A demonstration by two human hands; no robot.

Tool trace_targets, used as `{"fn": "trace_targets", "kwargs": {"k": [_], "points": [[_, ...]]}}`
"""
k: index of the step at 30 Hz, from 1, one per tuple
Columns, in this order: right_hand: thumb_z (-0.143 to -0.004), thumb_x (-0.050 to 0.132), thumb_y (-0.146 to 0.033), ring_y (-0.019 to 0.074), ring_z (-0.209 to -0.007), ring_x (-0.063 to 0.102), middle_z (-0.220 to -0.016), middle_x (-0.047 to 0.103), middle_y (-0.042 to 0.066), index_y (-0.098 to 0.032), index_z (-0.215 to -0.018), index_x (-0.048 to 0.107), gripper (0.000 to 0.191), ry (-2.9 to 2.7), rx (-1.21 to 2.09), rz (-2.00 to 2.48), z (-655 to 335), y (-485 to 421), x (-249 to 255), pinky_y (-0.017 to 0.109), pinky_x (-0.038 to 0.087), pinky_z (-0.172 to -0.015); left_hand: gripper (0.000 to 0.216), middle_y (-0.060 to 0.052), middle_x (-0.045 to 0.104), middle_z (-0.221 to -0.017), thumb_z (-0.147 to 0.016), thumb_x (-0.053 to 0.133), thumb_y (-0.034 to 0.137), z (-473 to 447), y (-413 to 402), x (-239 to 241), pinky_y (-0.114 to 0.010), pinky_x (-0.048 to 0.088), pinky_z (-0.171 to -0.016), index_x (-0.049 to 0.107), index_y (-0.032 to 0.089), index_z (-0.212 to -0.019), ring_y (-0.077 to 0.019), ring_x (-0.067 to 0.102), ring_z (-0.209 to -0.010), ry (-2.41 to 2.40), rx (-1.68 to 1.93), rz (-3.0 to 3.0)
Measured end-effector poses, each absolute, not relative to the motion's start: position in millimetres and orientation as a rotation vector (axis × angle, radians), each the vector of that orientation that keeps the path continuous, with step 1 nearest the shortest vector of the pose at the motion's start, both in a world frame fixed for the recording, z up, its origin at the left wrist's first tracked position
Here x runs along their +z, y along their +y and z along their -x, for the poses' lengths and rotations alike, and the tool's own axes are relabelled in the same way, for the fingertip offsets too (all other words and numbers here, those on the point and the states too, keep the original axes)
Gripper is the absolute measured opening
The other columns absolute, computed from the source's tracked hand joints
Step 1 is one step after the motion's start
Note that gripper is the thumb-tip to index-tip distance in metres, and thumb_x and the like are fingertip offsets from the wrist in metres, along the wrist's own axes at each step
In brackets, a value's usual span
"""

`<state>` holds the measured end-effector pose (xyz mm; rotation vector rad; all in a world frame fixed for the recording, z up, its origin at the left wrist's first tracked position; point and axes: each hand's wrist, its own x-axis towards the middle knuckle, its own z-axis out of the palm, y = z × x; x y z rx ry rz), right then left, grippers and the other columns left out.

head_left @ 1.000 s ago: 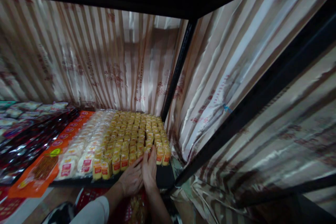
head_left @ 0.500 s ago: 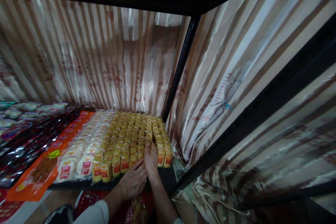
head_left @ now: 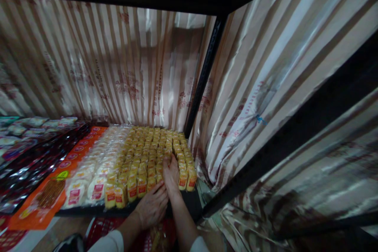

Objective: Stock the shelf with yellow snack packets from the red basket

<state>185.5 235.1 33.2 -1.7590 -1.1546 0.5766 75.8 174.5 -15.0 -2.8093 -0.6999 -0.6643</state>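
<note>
Small yellow wrapped cakes (head_left: 141, 157) with red-and-orange labels stand in tight rows on a black shelf (head_left: 189, 201). My right hand (head_left: 171, 173) reaches in among the rows near their right side, fingers pointing toward the back and closed against the cakes there. Lower and to its left, my left hand (head_left: 154, 204) cups the front end of the same row, its fingers together beside my right wrist. Part of that row is hidden behind both hands. A narrow dark gap shows just beyond my right fingertips, between this row and the two rightmost rows.
White round wrapped cakes (head_left: 96, 187), orange snack packs (head_left: 38, 208) and dark shiny packs (head_left: 26, 177) lie to the left. A black post (head_left: 206, 75) and slanting beam (head_left: 265, 157) frame the right side, with striped curtains (head_left: 141, 63) behind. Red baskets (head_left: 100, 226) stand below.
The view has shifted slightly, so the shelf sits a little lower and further right. Both hands stay at the same row of cakes, with my right hand hardly moved against it.
</note>
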Motion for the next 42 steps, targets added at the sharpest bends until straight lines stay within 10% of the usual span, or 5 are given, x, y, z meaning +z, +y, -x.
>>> {"fn": "trace_targets", "kwargs": {"k": [26, 42], "points": [[-0.084, 0.035, -0.046, 0.0259, -0.128, 0.037, -0.137, 0.04, 0.02, -0.003, -0.134, 0.035, 0.067, -1.277, 0.573, 1.787, -188.3, 266.3, 43.8, 0.039, 0.027, -0.105, 0.036, -0.009, 0.053, -0.128, -0.088, 0.04, 0.026, -74.3, 173.0, -3.5, -0.039, 0.018, -0.112, 0.055, 0.012, -0.117, -0.0223, 0.04, -0.124, -0.694, -0.596, 2.76], [-0.09, 0.028, -0.034, 0.0225, -0.135, 0.019, -0.144, 0.029, 0.014, -0.01, -0.128, 0.045, 0.048, -1.439, -0.044, 1.631, -196.8, 199.2, 58.8, 0.046, 0.025, -0.106, 0.036, -0.008, 0.059, -0.12, -0.085, 0.044, 0.024, -74.9, 173.3, -12.0, -0.04, 0.018, -0.112, 0.053, 0.014, -0.118, -0.0211, 0.044, -0.121, -0.708, -0.582, 2.828]]}}
